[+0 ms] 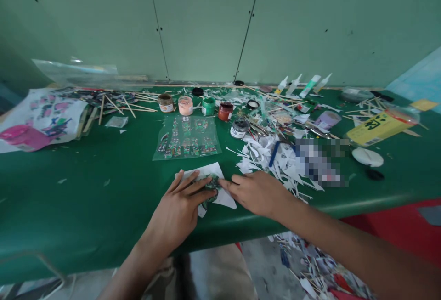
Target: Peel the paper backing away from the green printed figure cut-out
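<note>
A white paper sheet [225, 198] lies near the front edge of the green table, with a small dark green patterned piece [211, 199] on it. My left hand [184, 199] rests over the sheet, fingers stretched out and pressing the patterned piece from the left. From the right, my right hand [257, 192] reaches the same piece with its index finger extended to its edge; the other fingers are curled under. No tool shows in either hand. Just behind them lies a clear plastic sheet [188, 137] with several green and pink patterned pieces.
Open paint jars [208, 106] stand in a row behind the plastic sheet. White paper scraps [262, 155] heap up on the right, near a yellow packet [382, 126]. Wooden sticks [124, 104] and printed sheets [51, 111] lie at the left. Glue bottles [310, 86] stand at the back.
</note>
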A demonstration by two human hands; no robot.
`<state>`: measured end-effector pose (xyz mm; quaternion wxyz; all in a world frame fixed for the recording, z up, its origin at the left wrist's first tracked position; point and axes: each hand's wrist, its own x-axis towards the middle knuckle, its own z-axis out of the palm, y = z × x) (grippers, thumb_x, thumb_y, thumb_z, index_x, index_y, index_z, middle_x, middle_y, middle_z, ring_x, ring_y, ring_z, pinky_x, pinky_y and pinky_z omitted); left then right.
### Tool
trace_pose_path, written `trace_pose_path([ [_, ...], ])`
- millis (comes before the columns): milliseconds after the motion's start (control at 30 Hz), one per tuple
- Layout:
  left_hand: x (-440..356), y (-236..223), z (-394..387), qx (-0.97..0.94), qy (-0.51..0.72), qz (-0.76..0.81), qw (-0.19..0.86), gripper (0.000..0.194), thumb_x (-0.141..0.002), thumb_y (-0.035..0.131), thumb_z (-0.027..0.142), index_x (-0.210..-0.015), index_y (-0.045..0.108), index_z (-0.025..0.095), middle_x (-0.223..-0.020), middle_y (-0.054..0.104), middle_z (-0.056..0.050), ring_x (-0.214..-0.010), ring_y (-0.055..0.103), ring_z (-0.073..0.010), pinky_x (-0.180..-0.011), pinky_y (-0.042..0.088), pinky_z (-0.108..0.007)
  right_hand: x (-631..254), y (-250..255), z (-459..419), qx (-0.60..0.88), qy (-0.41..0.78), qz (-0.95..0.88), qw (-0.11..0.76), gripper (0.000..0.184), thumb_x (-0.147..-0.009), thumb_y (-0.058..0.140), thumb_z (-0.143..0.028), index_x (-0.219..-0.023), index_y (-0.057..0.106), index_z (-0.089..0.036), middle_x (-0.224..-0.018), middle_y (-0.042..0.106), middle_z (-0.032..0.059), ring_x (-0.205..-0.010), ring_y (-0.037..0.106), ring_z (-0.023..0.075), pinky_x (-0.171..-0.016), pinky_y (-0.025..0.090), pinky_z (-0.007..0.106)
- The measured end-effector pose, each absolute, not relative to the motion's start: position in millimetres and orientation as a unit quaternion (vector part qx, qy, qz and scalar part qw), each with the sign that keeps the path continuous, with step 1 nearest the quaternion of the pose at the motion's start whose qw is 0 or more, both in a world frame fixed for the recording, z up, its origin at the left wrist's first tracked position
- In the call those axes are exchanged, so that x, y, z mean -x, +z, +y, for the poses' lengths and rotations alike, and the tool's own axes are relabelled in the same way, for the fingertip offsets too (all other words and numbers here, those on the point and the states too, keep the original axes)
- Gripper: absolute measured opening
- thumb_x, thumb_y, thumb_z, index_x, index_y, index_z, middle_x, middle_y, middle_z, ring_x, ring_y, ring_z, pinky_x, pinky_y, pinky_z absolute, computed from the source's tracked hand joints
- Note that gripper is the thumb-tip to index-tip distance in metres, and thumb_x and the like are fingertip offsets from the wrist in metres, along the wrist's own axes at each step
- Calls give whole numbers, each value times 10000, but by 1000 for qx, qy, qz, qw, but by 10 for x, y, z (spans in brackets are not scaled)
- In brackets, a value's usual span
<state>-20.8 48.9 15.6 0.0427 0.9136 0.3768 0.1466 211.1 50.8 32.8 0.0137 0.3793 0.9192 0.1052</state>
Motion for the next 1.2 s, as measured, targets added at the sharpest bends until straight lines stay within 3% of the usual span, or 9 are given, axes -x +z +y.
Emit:
trace_pose_path([
  [200,208,166,483,-913,149,378,40,672,-736,355,-73,-1192,632,336,-1377,556,51,-1338,440,-254,-1100,337,-606,-2082,362,441,-406,97,908,29,455,-835,455,-71,-1262,591,-147,-716,600,30,-464,413,93,-462,193,327],
  [400,203,165,471,-912,159,378,31,649,-740,381,-66,-1182,638,334,-1363,571,43,-1327,455,-259,-1097,344,-605,-1937,382,323,-464,87,880,58,492,-796,477,-53,-1264,603,-140,-708,628,51,-459,499,117,-422,162,312],
  [700,162,172,449,-908,165,385,23,569,-757,422,-34,-1108,677,334,-1336,593,40,-1299,481,-279,-1076,378,-591,-1706,417,100,-555,67,822,106,558,-791,452,-27,-1334,550,-109,-817,671,130,-518,596,149,-409,309,273],
  [867,174,168,451,-907,163,388,28,592,-758,416,-33,-1145,659,343,-1338,591,45,-1300,477,-270,-1082,375,-574,-1857,321,1,-533,98,838,62,577,-729,476,-9,-1284,597,-112,-807,677,123,-491,571,141,-402,292,273],
  [1000,180,152,460,-906,166,387,34,574,-766,424,-11,-1179,640,326,-1340,590,43,-1298,477,-266,-1088,369,-564,-2072,348,-111,-518,134,844,31,532,-703,501,-25,-1195,666,-143,-702,659,73,-415,513,107,-393,186,279],
  [1100,175,133,471,-901,174,396,34,539,-785,417,10,-1208,619,278,-1330,601,23,-1288,486,-261,-1090,367,-548,-2146,427,-172,-539,146,829,-2,378,-769,519,-105,-1080,719,-183,-611,633,31,-359,473,99,-399,136,285],
  [1200,171,129,469,-897,185,399,28,500,-788,421,20,-1176,632,255,-1312,616,12,-1273,496,-259,-1090,364,-535,-2056,416,-176,-570,161,802,-77,337,-875,464,-206,-1116,699,-219,-659,665,28,-378,501,102,-404,175,269],
])
